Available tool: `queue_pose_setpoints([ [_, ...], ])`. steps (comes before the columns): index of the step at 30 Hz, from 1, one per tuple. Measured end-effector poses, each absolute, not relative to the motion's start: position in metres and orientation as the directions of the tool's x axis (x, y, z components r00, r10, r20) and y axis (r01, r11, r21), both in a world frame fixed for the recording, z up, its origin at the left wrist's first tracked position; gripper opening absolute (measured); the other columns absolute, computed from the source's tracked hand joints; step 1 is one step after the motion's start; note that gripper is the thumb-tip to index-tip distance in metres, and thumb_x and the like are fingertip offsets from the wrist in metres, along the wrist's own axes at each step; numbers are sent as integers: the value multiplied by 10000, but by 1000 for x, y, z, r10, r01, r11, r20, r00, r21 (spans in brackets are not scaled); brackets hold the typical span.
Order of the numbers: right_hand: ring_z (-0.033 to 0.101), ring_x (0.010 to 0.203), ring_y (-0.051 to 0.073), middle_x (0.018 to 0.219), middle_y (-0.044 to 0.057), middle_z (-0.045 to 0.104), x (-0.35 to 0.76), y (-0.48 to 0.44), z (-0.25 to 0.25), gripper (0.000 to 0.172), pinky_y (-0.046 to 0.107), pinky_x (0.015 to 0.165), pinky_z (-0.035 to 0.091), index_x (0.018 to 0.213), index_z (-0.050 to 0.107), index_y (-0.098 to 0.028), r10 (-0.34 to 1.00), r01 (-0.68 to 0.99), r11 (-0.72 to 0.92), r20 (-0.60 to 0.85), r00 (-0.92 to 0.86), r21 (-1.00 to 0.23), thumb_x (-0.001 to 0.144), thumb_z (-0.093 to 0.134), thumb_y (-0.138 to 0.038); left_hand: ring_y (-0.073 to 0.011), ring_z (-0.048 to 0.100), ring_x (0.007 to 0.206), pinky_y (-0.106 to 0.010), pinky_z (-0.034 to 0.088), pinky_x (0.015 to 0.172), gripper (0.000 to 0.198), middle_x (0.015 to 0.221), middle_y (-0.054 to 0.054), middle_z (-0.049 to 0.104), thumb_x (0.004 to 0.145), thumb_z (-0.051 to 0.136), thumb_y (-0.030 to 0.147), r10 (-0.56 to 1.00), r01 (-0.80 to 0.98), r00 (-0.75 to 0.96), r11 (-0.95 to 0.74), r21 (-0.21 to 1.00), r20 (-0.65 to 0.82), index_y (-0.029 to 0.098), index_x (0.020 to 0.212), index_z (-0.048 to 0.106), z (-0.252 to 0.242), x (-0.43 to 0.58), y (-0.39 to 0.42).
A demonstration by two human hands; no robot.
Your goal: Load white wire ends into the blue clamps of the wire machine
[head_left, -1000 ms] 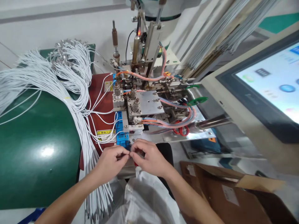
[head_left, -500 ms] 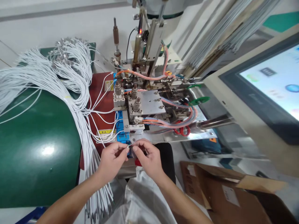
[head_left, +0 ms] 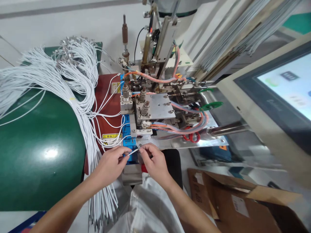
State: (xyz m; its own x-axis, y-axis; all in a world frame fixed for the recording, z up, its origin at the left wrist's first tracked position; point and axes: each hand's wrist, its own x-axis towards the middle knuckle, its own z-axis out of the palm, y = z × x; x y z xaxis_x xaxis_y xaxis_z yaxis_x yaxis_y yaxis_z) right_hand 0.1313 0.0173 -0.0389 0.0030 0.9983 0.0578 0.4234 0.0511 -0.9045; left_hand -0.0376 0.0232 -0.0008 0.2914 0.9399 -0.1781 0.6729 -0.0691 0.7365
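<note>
Between thumb and fingers my left hand [head_left: 113, 162] pinches a white cable [head_left: 132, 152] a little back from its end. The cable's dark tip reaches to my right hand [head_left: 155, 162], whose thumb and index finger are closed on it; the fine wires there are too small to make out. Both hands are just in front of the blue fixture block [head_left: 132, 142] on the near edge of the machine [head_left: 155, 106]. Several white cables run into the blue blocks from the left. A large bundle of white cables [head_left: 84, 119] hangs beside my left forearm.
A green padded surface [head_left: 36, 155] bears part of the bundle at left. A red-brown plate [head_left: 107, 106] carries warning labels. On the right are a tilted screen [head_left: 286, 81] and an open cardboard box [head_left: 233, 207]. Orange and clear tubes [head_left: 179, 129] loop over the machine.
My left hand has slid slightly left along the cable, and more of its white jacket now shows between the hands. The view has shifted slightly.
</note>
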Motion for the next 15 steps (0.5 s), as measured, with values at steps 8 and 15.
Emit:
queue_pose_setpoints([
  [8,491,541,135,632,13,573,130,18,-46,177,232,496,370,697,576,-192,999,530,-41,-39,15,-847,806,465,-276,-158,586,814,-298,455,771,181,855,-28,606,858,423,154,938,757,334,-206,621,-96,191,880,599,-9,-42,29],
  [15,465,489,137,536,-13,533,133,26,-51,180,238,485,360,653,548,-191,980,457,-174,-199,-6,-872,779,463,-287,-187,569,777,-305,443,697,161,794,-40,592,837,430,117,935,842,325,-218,493,-143,170,825,582,-5,-35,32],
])
